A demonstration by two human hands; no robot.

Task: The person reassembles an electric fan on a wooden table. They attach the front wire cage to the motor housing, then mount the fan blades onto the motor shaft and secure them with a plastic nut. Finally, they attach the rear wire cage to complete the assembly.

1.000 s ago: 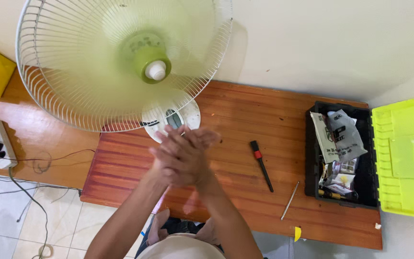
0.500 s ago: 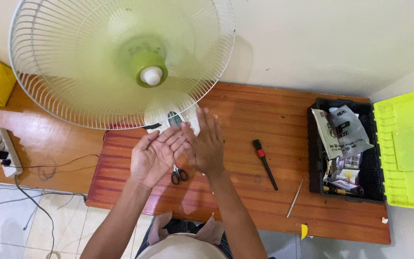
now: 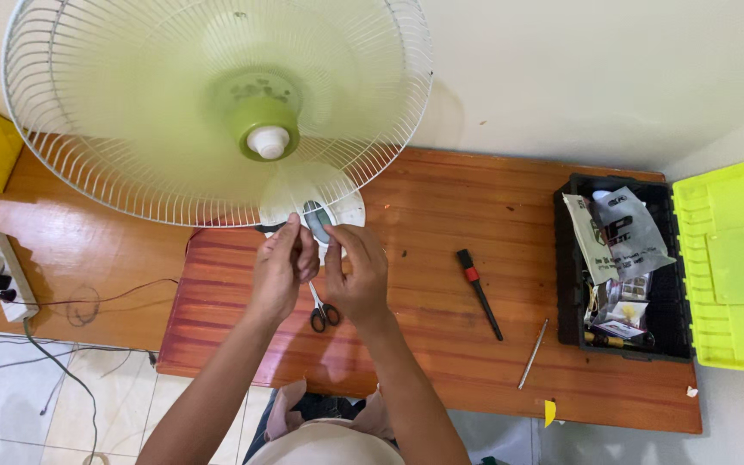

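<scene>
A table fan (image 3: 217, 112) with a white wire cage and a green hub stands on the wooden table (image 3: 441, 215), its blades blurred by spinning. Its round white base (image 3: 337, 202) has a small control panel. My left hand (image 3: 282, 269) has its fingers curled at the base's front left edge. My right hand (image 3: 356, 274) is curled at the front right edge, thumb and fingertips on the base by the panel. The two hands almost touch. Black-handled scissors (image 3: 323, 315) lie on the table just below and between them.
A black brush with a red band (image 3: 478, 293) and a thin metal rod (image 3: 533, 353) lie to the right. A black toolbox (image 3: 572, 327) with a yellow-green lid (image 3: 734, 267) stands at the far right. A power strip (image 3: 6, 275) and cables lie left.
My hands were pressed palm to palm, then came apart and moved up to the fan's base. The scissors beneath them came into view.
</scene>
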